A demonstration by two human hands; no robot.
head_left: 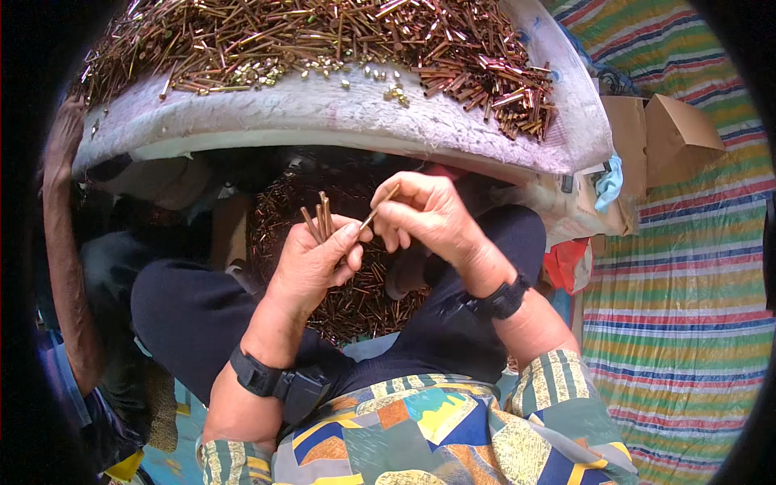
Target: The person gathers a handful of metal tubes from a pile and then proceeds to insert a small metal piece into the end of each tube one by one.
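My left hand (311, 263) is closed around several thin brass-coloured metal rods (325, 217), whose ends stick up above the fingers. Between the thumb and fingers of my right hand (440, 214) is another metal rod (369, 218), slanted, with its lower end at my left thumb and fingertips. Whether a small part sits on that rod's end is hidden by the fingers. Both hands are in front of the table edge, over my lap. Below them lies a heap of similar rods (368, 295) between my legs.
A cloth-covered table (323, 120) carries a large pile of metal rods (307, 36) and small shiny nut-like pieces (396, 95). Another person's arm (65, 242) rests at the left. To the right are an open cardboard box (679, 137), a red bag (568, 265) and striped sheeting (679, 283).
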